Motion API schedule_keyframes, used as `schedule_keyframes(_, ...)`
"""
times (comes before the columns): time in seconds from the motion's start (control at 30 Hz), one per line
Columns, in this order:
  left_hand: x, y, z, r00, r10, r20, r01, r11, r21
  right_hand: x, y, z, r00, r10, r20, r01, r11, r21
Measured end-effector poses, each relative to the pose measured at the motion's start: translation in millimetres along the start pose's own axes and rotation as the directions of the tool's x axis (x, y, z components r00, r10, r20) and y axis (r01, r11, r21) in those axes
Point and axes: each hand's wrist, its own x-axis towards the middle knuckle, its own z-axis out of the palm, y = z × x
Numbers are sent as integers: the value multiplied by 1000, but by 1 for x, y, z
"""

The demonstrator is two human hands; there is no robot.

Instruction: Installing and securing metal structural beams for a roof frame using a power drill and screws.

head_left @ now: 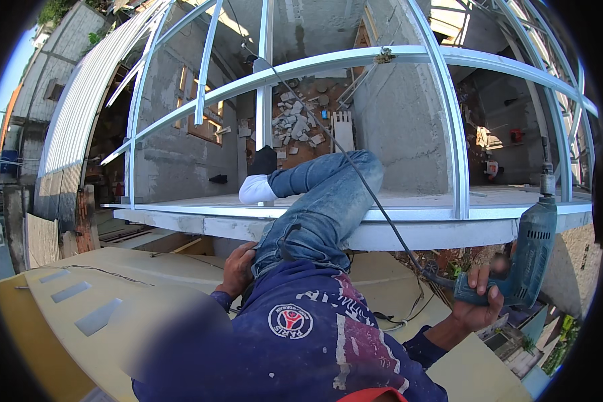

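My right hand (479, 299) is closed round the handle of a teal power drill (534, 241). The drill stands nose up at the right, with a bit in its chuck (547, 182). A dark cord (382, 209) runs from its handle across my leg toward the far side. My left hand (237, 269) rests at my left hip against my jeans (315, 208), its fingers curled. Whatever those fingers hold, if anything, is hidden. Close by the drill passes a galvanized steel frame, with a long metal channel (449, 134) between it and my leg.
I sit at a wall-top ledge (409, 234) under a curved steel beam (315, 65). Far below, rubble (295, 124) and a pale pallet (342, 130) lie between grey block walls (402, 107). Corrugated roofing (87, 87) slopes at the left. A cream surface (174, 281) lies behind me.
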Motion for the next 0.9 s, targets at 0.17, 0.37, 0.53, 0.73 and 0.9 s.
schedule_keyframes(0.17, 4, -2, -12, 999, -50, -6, 49, 997, -62, -1, 7, 6, 1000, 15, 2, -14, 1000, -14)
schedule_keyframes(0.37, 36, 3, -24, 995, -86, -58, 76, 985, -154, -7, 12, 6, 999, 46, -20, -47, 998, -34)
schedule_keyframes(0.53, 113, 27, -10, 958, -246, -144, 132, 830, -542, -25, 12, -5, 989, 148, -29, -149, 987, -58)
schedule_keyframes(0.73, 222, 96, 34, 966, -257, 17, 100, 312, -945, -43, 31, -7, 946, 321, -50, -324, 941, -92)
schedule_keyframes(0.9, 263, 129, 41, 993, -61, 100, 113, 264, -958, -50, 47, 22, 910, 407, -80, -413, 865, -286)
